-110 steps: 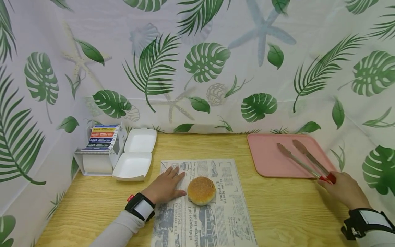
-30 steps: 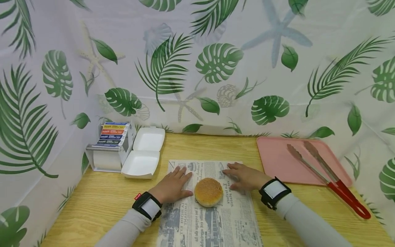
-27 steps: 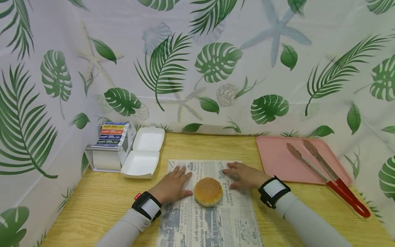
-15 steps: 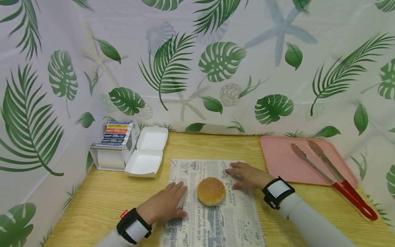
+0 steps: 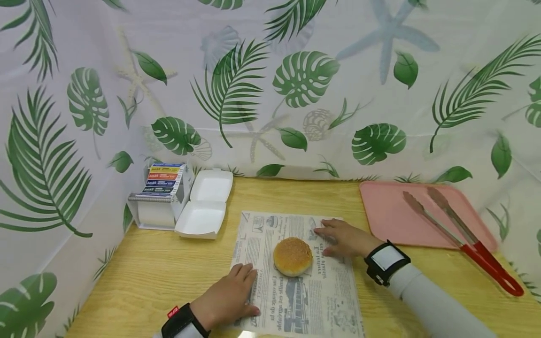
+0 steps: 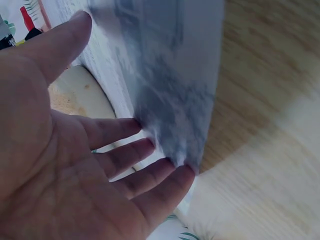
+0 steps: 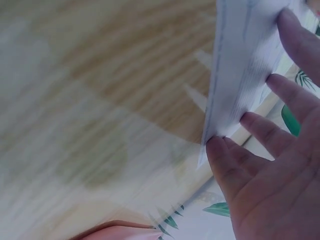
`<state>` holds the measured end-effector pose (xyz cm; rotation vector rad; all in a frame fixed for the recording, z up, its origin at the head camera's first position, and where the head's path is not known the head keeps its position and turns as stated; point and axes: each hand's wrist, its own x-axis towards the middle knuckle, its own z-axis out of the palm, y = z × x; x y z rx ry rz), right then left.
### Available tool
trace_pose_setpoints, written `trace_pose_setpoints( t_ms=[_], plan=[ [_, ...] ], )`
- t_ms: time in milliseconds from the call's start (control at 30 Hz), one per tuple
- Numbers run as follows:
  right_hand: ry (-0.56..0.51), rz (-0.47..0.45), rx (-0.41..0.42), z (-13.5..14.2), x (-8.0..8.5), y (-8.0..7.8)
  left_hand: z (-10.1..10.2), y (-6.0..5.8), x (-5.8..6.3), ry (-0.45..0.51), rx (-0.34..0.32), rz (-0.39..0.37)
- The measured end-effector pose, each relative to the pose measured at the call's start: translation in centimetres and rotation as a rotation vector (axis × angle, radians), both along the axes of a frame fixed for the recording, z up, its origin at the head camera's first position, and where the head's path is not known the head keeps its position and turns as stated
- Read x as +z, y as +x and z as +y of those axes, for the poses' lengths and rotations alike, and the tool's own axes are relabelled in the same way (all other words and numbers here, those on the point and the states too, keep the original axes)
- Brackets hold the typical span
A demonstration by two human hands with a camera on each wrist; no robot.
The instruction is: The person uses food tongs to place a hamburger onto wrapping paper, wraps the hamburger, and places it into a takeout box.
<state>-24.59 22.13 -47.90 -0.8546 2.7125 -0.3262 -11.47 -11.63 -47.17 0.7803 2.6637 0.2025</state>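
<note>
Along the left edge of the printed paper (image 5: pixel 291 298) on the desk (image 5: pixel 160 277), the left hand (image 5: pixel 228 295) now lies nearer the person than a second ago, when it sat level with the bun (image 5: pixel 292 256). Its fingers are loosely extended, tips on the sheet, gripping nothing. The right hand (image 5: pixel 346 238), which held the tongs (image 5: pixel 463 225) a few seconds ago, rests near the sheet's far right corner, fingers spread and empty too. So the paper seems steadied from both sides, probably being smoothed, while the bun lies on it between the hands, touched by neither.

Wood shows left of the sheet and between it and the desk's back edge, giving some room. On the right it is tighter: the pink tray (image 5: pixel 393 220) fills the far right corner, and the tongs' handles overhang its near edge, where a wide sweep could catch them
</note>
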Motion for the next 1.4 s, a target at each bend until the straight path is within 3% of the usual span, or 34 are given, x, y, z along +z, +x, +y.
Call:
trace_pose_setpoints(
  t_ms=[167, 367, 633, 900, 1400],
  plan=[
    [-0.013, 0.029, -0.036, 0.5, 0.2, 1.1, 0.1, -0.8, -0.1, 0.023, 0.000, 0.032],
    [-0.037, 0.044, -0.103, 1.1, 0.3, 2.9, -0.2, -2.7, 0.2, 0.035, -0.009, 0.042],
    [0.051, 0.035, -0.191, 1.1, 0.4, 4.5, -0.4, -5.6, -0.2, 0.040, -0.017, 0.030],
    [0.099, 0.040, -0.242, 0.8, 0.7, 6.1, -0.2, -7.6, -0.1, 0.054, -0.047, 0.013],
    [0.131, 0.109, -0.260, 1.3, 0.2, 7.3, 0.9, -9.7, -0.2, 0.063, -0.019, -0.031]
  ],
)
